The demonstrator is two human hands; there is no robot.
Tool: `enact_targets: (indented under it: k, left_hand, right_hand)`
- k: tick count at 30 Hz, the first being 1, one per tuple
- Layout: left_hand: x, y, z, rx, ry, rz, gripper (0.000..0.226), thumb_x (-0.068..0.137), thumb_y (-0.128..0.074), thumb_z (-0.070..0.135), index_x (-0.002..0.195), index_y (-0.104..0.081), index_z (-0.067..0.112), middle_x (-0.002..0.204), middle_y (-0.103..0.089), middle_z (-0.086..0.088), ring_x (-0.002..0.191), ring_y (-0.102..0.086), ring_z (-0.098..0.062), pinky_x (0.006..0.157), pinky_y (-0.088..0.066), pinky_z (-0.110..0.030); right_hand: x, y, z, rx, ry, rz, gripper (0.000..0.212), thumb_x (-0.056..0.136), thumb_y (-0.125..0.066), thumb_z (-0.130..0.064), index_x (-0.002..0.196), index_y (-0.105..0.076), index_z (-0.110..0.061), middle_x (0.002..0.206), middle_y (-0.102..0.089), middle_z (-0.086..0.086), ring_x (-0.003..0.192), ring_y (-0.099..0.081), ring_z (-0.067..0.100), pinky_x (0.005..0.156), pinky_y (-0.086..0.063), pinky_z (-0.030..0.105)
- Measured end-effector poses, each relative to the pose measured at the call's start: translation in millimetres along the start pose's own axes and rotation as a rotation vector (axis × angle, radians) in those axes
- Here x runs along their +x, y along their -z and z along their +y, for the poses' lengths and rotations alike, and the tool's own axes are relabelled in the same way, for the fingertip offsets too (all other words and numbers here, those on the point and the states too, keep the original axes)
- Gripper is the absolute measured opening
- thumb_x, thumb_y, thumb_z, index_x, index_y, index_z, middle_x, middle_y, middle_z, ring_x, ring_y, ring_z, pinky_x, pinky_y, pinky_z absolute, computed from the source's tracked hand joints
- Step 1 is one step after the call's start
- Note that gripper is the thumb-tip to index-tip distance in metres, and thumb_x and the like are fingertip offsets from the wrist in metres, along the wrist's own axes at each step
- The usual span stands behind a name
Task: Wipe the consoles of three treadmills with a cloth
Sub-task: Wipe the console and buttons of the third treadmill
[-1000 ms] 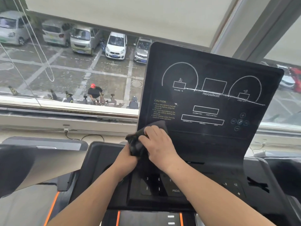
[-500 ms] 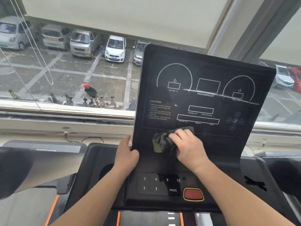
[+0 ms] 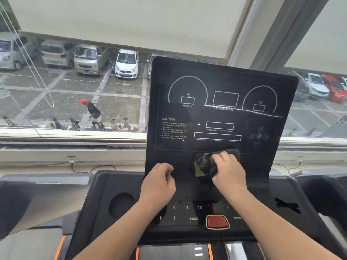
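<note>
The right hand is clamped on a bunched dark cloth, pressed to the lower middle of the upright console. The left hand rests loosely curled and empty on the panel, just left of the cloth. Judged progress: wiping of this console is under way; the upper display, the keypad and the red stop button appear untreated. Other treadmills cannot be assessed. The panel is flat, glossy black plastic with white printed graphics; the cloth is soft and crumpled.
</note>
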State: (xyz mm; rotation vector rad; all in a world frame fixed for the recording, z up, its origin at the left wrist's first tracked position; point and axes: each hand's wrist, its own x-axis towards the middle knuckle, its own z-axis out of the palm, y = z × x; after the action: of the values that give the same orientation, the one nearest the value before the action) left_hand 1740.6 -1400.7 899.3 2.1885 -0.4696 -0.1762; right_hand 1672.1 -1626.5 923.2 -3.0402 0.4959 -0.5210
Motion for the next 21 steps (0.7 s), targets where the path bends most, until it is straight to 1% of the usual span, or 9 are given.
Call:
enact_targets:
  k: [2, 4, 7, 9, 10, 14, 17, 19, 21]
  left_hand:
    - [-1, 5, -8, 0.018, 0.02, -0.007, 0.026, 0.094, -0.055, 0.015, 0.114, -0.067, 0.027, 0.103, -0.06, 0.018, 0.092, -0.06, -0.003, 0.084, -0.05, -0.026]
    - [0, 9, -11, 0.013, 0.043, 0.007, 0.027, 0.093, -0.055, 0.014, 0.113, -0.066, 0.028, 0.103, -0.061, 0.018, 0.092, -0.06, -0.004, 0.083, -0.05, -0.026]
    - [1, 9, -10, -0.139, 0.145, 0.135, 0.027, 0.09, -0.057, 0.01, 0.107, -0.059, 0.031, 0.1, -0.062, 0.014, 0.089, -0.061, -0.01, 0.081, -0.051, -0.033]
    - [-2, 8, -9, -0.237, 0.229, 0.225, 0.028, 0.089, -0.058, 0.009, 0.104, -0.053, 0.031, 0.097, -0.061, 0.009, 0.085, -0.061, -0.013, 0.078, -0.053, -0.037]
    - [-4, 7, -8, -0.257, 0.249, 0.233, 0.028, 0.089, -0.058, 0.008, 0.104, -0.052, 0.031, 0.097, -0.062, 0.007, 0.085, -0.061, -0.014, 0.077, -0.053, -0.038]
    - [-4, -2, -3, -0.263, 0.206, 0.185, 0.03, 0.089, -0.058, 0.006, 0.102, -0.052, 0.032, 0.097, -0.061, 0.006, 0.084, -0.06, -0.012, 0.073, -0.05, -0.033]
    - [1, -12, 11, -0.259, 0.142, 0.159, 0.032, 0.088, -0.058, 0.003, 0.1, -0.054, 0.032, 0.099, -0.059, 0.01, 0.084, -0.058, -0.008, 0.074, -0.045, -0.024]
    - [3, -21, 21, -0.259, 0.105, 0.15, 0.034, 0.087, -0.059, 0.001, 0.103, -0.055, 0.031, 0.1, -0.058, 0.014, 0.084, -0.058, -0.004, 0.074, -0.043, -0.02]
    - [4, -31, 29, -0.274, 0.091, 0.131, 0.035, 0.088, -0.059, 0.001, 0.109, -0.056, 0.029, 0.103, -0.057, 0.016, 0.084, -0.058, -0.001, 0.076, -0.043, -0.017]
  right_hand:
    - [1, -4, -17, 0.019, 0.016, 0.029, 0.041, 0.053, -0.076, 0.002, 0.091, -0.073, -0.011, 0.086, -0.063, 0.007, 0.075, -0.061, 0.035, 0.053, -0.046, 0.034]
    - [3, -8, -43, 0.036, 0.066, 0.049, 0.036, 0.055, -0.07, -0.004, 0.09, -0.073, -0.013, 0.085, -0.061, 0.006, 0.072, -0.061, 0.035, 0.054, -0.048, 0.035]
    - [8, -13, -89, 0.062, 0.142, 0.029, 0.03, 0.06, -0.071, -0.011, 0.089, -0.071, -0.017, 0.086, -0.06, 0.005, 0.075, -0.06, 0.033, 0.059, -0.049, 0.038]
    - [12, -17, -103, 0.068, 0.193, 0.017, 0.033, 0.059, -0.076, -0.011, 0.091, -0.071, -0.018, 0.087, -0.06, 0.004, 0.076, -0.06, 0.031, 0.061, -0.049, 0.037]
    - [13, -17, -103, 0.069, 0.221, 0.01, 0.036, 0.059, -0.078, -0.011, 0.093, -0.072, -0.018, 0.088, -0.06, 0.003, 0.077, -0.06, 0.03, 0.061, -0.048, 0.036]
    - [14, -13, -77, 0.098, 0.308, -0.016, 0.038, 0.065, -0.074, -0.013, 0.102, -0.071, -0.02, 0.093, -0.062, 0.0, 0.084, -0.061, 0.028, 0.066, -0.052, 0.037]
    - [13, -8, -48, 0.095, 0.256, -0.019, 0.041, 0.062, -0.073, -0.014, 0.102, -0.072, -0.021, 0.093, -0.064, -0.001, 0.085, -0.063, 0.027, 0.068, -0.054, 0.035]
    - [9, -5, -23, 0.084, 0.205, -0.008, 0.037, 0.067, -0.063, -0.018, 0.103, -0.073, -0.022, 0.094, -0.066, -0.002, 0.086, -0.064, 0.026, 0.069, -0.054, 0.034]
    - [5, 0, 3, 0.096, 0.135, 0.0, 0.039, 0.07, -0.052, -0.021, 0.102, -0.074, -0.022, 0.095, -0.067, -0.004, 0.086, -0.065, 0.025, 0.068, -0.054, 0.032]
